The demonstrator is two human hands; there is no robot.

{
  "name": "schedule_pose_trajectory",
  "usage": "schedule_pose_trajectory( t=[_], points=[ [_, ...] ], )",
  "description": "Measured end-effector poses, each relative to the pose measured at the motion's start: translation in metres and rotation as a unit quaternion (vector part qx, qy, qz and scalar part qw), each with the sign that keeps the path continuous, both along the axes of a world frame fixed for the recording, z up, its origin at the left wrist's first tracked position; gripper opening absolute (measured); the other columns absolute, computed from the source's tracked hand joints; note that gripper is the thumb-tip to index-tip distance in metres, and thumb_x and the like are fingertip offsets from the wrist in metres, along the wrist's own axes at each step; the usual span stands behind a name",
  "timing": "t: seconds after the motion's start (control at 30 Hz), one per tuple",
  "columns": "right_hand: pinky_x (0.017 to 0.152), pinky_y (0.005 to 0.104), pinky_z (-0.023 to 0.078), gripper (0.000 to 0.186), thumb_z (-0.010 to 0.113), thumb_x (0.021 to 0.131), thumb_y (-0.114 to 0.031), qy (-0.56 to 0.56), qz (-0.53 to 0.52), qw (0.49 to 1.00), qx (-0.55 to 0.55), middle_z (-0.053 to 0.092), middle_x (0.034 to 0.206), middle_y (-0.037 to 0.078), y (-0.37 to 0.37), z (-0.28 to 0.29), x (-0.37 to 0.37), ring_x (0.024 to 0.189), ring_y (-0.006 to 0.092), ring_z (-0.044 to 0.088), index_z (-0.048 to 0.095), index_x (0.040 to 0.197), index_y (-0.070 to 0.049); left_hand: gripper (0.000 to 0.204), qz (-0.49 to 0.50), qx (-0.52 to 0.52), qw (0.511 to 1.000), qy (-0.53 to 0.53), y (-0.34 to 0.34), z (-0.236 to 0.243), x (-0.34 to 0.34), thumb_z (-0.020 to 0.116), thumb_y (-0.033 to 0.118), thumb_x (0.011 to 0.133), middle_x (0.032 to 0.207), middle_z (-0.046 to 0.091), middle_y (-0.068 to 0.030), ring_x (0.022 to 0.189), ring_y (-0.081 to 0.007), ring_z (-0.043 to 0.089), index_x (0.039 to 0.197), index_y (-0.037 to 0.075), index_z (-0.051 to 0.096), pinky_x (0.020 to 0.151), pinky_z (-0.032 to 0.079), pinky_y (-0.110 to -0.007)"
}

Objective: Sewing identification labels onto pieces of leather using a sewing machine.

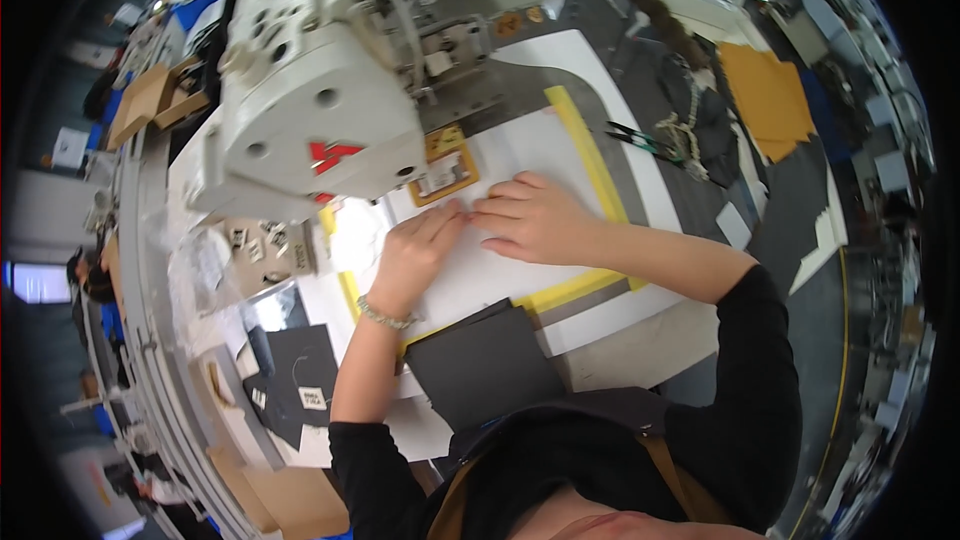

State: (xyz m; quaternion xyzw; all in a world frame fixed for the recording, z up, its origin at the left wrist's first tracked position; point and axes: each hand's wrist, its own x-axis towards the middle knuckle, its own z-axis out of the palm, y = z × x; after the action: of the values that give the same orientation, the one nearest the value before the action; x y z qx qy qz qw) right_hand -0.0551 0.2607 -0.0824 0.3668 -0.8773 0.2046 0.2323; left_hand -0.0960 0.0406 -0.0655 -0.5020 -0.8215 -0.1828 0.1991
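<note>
My left hand [410, 255], with a beaded bracelet on its wrist, has its fingers pressed together over a white sheet [570, 315] with yellow edging. Whatever lies between those fingertips is too small to make out. My right hand [535, 220] meets it at the fingertips, its fingers spread low over the sheet. Just beyond both hands is a small yellow frame [462, 178] around a pale label-like piece, by the head of a white sewing machine [310, 110]. Dark fabric panels [490, 365] lie stacked at the sheet's near edge, close to my body.
To the left are small loose parts on a brown board [265, 255], clear plastic, and a dark fabric piece [300, 370] with white labels. Green-and-black thread snips [640, 140] lie on the right, near tangled cord and orange-yellow material [765, 100]. The machine head overhangs the left side.
</note>
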Motion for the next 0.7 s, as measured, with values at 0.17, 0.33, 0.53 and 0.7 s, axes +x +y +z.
schedule_pose_trajectory(
  t=[0.17, 0.33, 0.53, 0.7],
  points=[
    [0.082, 0.0323, 0.038, 0.040, 0.072, 0.078, -0.034, -0.005, -0.033, 0.999, 0.040, 0.060, 0.117, -0.001, -0.007, -0.005, 0.005, 0.099, 0.0160, 0.052, 0.064, 0.108, -0.010, 0.023, 0.032, 0.003, 0.997, -0.069, -0.001, 0.004, 0.005, 0.069, 0.007, 0.078, 0.106, 0.070, -0.0127, 0.086, -0.0242, 0.070, 0.100, 0.002, 0.069, 0.069, 0.057, -0.031],
    [0.082, 0.0322, 0.036, 0.050, 0.069, 0.081, -0.043, 0.034, -0.062, 0.996, 0.058, 0.058, 0.124, 0.003, -0.012, -0.009, 0.008, 0.102, 0.0159, 0.049, 0.062, 0.116, -0.008, 0.029, 0.029, -0.001, 0.999, -0.042, 0.002, 0.002, 0.007, 0.070, 0.012, 0.080, 0.106, 0.071, -0.0133, 0.088, -0.0269, 0.070, 0.107, 0.001, 0.068, 0.073, 0.057, -0.034],
    [0.085, 0.0326, 0.036, 0.051, 0.065, 0.084, -0.045, 0.018, -0.076, 0.996, 0.045, 0.057, 0.126, 0.004, -0.013, -0.009, 0.010, 0.109, 0.0164, 0.047, 0.061, 0.117, -0.006, 0.028, 0.135, -0.067, 0.988, -0.019, 0.005, -0.004, 0.015, 0.066, 0.012, 0.084, 0.105, 0.070, -0.0134, 0.091, -0.0292, 0.070, 0.109, 0.000, 0.067, 0.075, 0.057, -0.036],
    [0.087, 0.0340, 0.035, 0.047, 0.062, 0.086, -0.045, -0.002, -0.089, 0.994, 0.063, 0.058, 0.122, 0.005, -0.024, -0.010, 0.011, 0.112, 0.0176, 0.047, 0.062, 0.113, -0.006, 0.047, 0.116, -0.069, 0.991, -0.023, 0.011, -0.001, 0.024, 0.061, 0.005, 0.080, 0.118, 0.064, -0.0181, 0.106, -0.0342, 0.064, 0.127, 0.000, 0.057, 0.093, 0.051, -0.043]
  ],
)
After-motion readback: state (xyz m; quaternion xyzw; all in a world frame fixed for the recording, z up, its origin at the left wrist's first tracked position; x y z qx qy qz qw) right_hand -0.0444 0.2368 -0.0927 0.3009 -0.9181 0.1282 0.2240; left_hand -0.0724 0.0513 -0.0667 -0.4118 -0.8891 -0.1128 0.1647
